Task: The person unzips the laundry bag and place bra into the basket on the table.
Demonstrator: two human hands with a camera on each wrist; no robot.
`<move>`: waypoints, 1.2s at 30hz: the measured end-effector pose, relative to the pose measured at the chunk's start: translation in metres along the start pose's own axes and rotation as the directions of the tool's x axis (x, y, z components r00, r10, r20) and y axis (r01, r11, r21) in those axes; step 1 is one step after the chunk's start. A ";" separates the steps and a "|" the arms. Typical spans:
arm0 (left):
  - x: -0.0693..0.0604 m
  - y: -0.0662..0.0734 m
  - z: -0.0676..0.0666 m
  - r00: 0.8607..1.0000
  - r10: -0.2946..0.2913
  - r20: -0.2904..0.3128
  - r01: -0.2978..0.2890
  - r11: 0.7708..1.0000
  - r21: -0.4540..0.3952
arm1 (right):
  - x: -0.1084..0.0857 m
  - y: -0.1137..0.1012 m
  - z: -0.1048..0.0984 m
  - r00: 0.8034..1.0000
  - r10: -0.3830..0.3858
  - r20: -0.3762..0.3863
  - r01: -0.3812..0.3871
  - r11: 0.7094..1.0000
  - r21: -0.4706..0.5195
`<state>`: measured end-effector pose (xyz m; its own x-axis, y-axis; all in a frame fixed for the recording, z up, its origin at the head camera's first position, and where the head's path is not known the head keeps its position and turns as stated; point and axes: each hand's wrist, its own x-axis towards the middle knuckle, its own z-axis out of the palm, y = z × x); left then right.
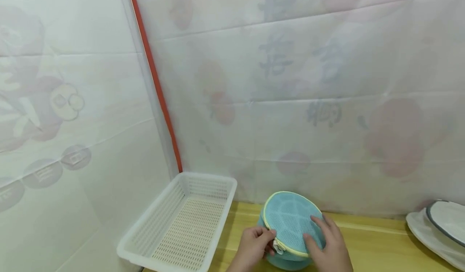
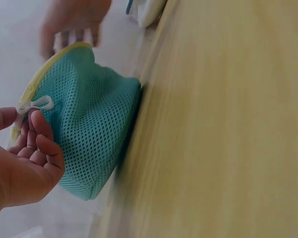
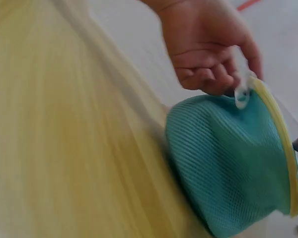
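A round teal mesh bag [image 1: 290, 219] with a yellow zipper rim stands on the wooden table, its top closed over. The left hand [image 1: 252, 245] pinches the rim at the front left, beside a small white loop [image 2: 42, 103] seen in the left wrist view. The right hand [image 1: 329, 245] rests spread fingers on the bag's mesh top at the right. In the right wrist view the bag [image 3: 233, 158] shows its side, with the left hand [image 3: 206, 47] at the loop and only fingertips of the right hand at the edge.
An uncovered white perforated basket [image 1: 192, 227] stands to the left on the table [image 1: 378, 243]. White dishes or plates, one dark-rimmed [image 1: 448, 219], lie at the far right. A printed pale sheet [image 1: 232, 134] hangs behind, with a red strip [image 1: 154, 76] down its corner.
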<state>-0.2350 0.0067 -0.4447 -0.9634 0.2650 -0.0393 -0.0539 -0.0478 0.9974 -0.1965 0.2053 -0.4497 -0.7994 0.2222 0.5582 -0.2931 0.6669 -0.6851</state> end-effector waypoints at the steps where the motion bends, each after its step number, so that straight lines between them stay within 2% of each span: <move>1: -0.001 0.000 0.002 1.000 0.000 0.001 0.000 1.000 0.004 | -0.001 -0.002 0.003 0.992 -0.112 -0.058 0.112 0.994 -0.017; 2: -0.001 0.000 0.004 1.000 0.003 0.004 -0.003 1.000 0.007 | -0.002 -0.003 0.006 0.969 -0.222 -0.104 0.218 0.975 -0.044; 3: -0.002 0.000 0.006 1.000 0.007 0.004 -0.007 1.000 0.012 | -0.002 -0.005 0.009 0.938 -0.322 -0.130 0.315 0.947 -0.067; 6: -0.002 0.002 0.009 1.000 0.018 0.006 -0.018 1.000 0.020 | -0.001 -0.007 0.015 0.823 -0.556 -0.114 0.549 0.831 -0.086; 9: -0.002 0.004 0.011 1.000 0.028 0.013 -0.029 0.999 0.017 | 0.001 -0.006 0.018 0.728 -0.682 -0.064 0.676 0.731 -0.092; 10: -0.002 0.004 0.011 0.999 0.032 0.017 -0.033 0.999 0.016 | 0.003 -0.006 0.019 0.700 -0.711 -0.062 0.706 0.702 -0.090; 11: -0.002 0.005 0.011 0.999 0.035 0.024 -0.036 0.999 0.013 | 0.003 -0.005 0.019 0.681 -0.730 -0.060 0.724 0.683 -0.093; 12: -0.002 0.005 0.011 0.999 0.037 0.032 -0.037 0.999 0.009 | 0.004 -0.005 0.019 0.663 -0.746 -0.064 0.739 0.666 -0.104; 14: -0.003 0.007 0.010 0.998 0.047 0.036 -0.048 0.998 0.030 | 0.004 -0.004 0.019 0.642 -0.763 -0.078 0.755 0.646 -0.110; 16: -0.005 0.008 0.008 0.997 0.068 0.023 -0.069 0.995 0.074 | 0.003 -0.003 0.018 0.626 -0.774 -0.097 0.766 0.634 -0.112; 18: -0.007 0.010 0.005 0.994 0.110 -0.021 -0.106 0.983 0.150 | 0.002 -0.003 0.018 0.621 -0.776 -0.113 0.769 0.630 -0.106; 20: -0.009 0.013 0.002 0.977 0.194 -0.085 -0.168 0.955 0.243 | 0.001 -0.004 0.017 0.620 -0.775 -0.126 0.769 0.631 -0.098; 21: -0.010 0.014 0.001 0.958 0.264 -0.108 -0.222 0.928 0.299 | 0.000 -0.004 0.017 0.619 -0.775 -0.129 0.770 0.631 -0.091; 22: -0.011 0.015 0.001 0.929 0.352 -0.116 -0.291 0.886 0.362 | 0.000 -0.005 0.016 0.621 -0.773 -0.131 0.770 0.632 -0.084; 23: -0.012 0.016 0.000 0.882 0.461 -0.100 -0.378 0.817 0.435 | 0.000 -0.005 0.015 0.621 -0.772 -0.135 0.770 0.633 -0.079; 24: -0.013 0.017 0.000 0.818 0.572 -0.063 -0.467 0.724 0.508 | -0.001 -0.006 0.015 0.623 -0.770 -0.136 0.769 0.635 -0.073; 25: -0.013 0.018 0.000 0.741 0.672 -0.005 -0.547 0.608 0.576 | -0.001 -0.007 0.014 0.628 -0.766 -0.136 0.766 0.640 -0.066; 27: -0.014 0.020 0.000 0.570 0.809 0.143 -0.664 0.351 0.660 | -0.002 -0.009 0.013 0.638 -0.759 -0.133 0.760 0.648 -0.053; 28: -0.014 0.020 0.001 0.497 0.840 0.219 -0.698 0.237 0.676 | -0.003 -0.010 0.012 0.643 -0.754 -0.132 0.756 0.653 -0.048; 29: -0.014 0.020 0.001 0.446 0.848 0.284 -0.720 0.151 0.678 | -0.004 -0.012 0.011 0.648 -0.750 -0.132 0.752 0.658 -0.044; 30: -0.014 0.021 0.001 0.423 0.841 0.336 -0.732 0.100 0.674 | -0.005 -0.013 0.010 0.654 -0.746 -0.128 0.748 0.663 -0.042; 31: -0.015 0.021 0.001 0.412 0.830 0.376 -0.739 0.063 0.671 | -0.005 -0.014 0.010 0.657 -0.744 -0.127 0.746 0.665 -0.035; 33: -0.015 0.020 0.000 0.418 0.800 0.430 -0.737 0.021 0.676 | -0.005 -0.016 0.009 0.661 -0.740 -0.125 0.744 0.668 -0.026; 35: -0.016 0.019 -0.001 0.446 0.772 0.453 -0.722 0.011 0.691 | -0.004 -0.017 0.009 0.665 -0.736 -0.124 0.740 0.672 -0.024; 36: -0.016 0.019 -0.002 0.455 0.763 0.459 -0.711 0.001 0.703 | -0.004 -0.018 0.009 0.670 -0.732 -0.121 0.736 0.676 -0.016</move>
<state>-0.2209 -0.0006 -0.4254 -0.3588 0.5264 0.7708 0.8697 0.4884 0.0713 -0.1929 0.1856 -0.4441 -0.2572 -0.2532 0.9326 -0.7787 0.6258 -0.0448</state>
